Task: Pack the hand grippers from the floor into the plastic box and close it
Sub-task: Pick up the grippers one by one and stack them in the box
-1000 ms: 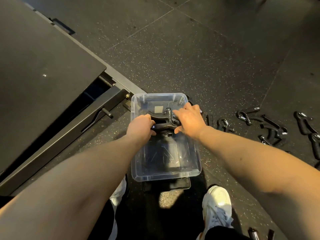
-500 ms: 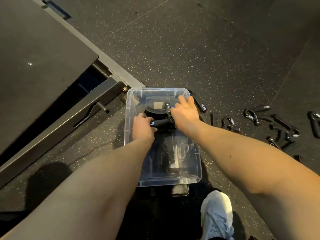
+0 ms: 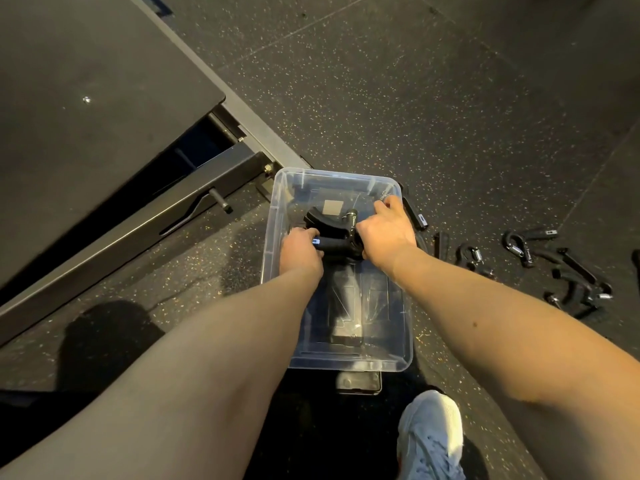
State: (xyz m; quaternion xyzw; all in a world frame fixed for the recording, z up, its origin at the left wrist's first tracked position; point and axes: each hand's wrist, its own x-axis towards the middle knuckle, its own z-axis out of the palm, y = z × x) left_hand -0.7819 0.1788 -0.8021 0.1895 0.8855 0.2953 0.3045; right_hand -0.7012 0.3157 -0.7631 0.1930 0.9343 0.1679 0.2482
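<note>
A clear plastic box (image 3: 405,355) sits open on the dark floor between my feet. Inside its far half lie black hand grippers (image 3: 332,230) with metal springs. My left hand (image 3: 299,252) is closed around a black handle of them. My right hand (image 3: 384,230) grips the other side near the spring, its fingers reaching the box's far right corner. More hand grippers (image 3: 568,268) lie scattered on the floor to the right of the box, and one black handle (image 3: 415,214) lies just past the right rim.
A dark lid-like plate (image 3: 360,382) sticks out from under the box's near edge. A black bench or platform (image 3: 86,109) with a steel frame (image 3: 194,202) fills the left. My white shoe (image 3: 429,434) stands at the lower right. Speckled rubber floor lies beyond.
The view has tilted and shifted, with the box lower in the frame. Both hands stay on the hand grippers in the box; my right hand's fingers have reached toward the far right corner.
</note>
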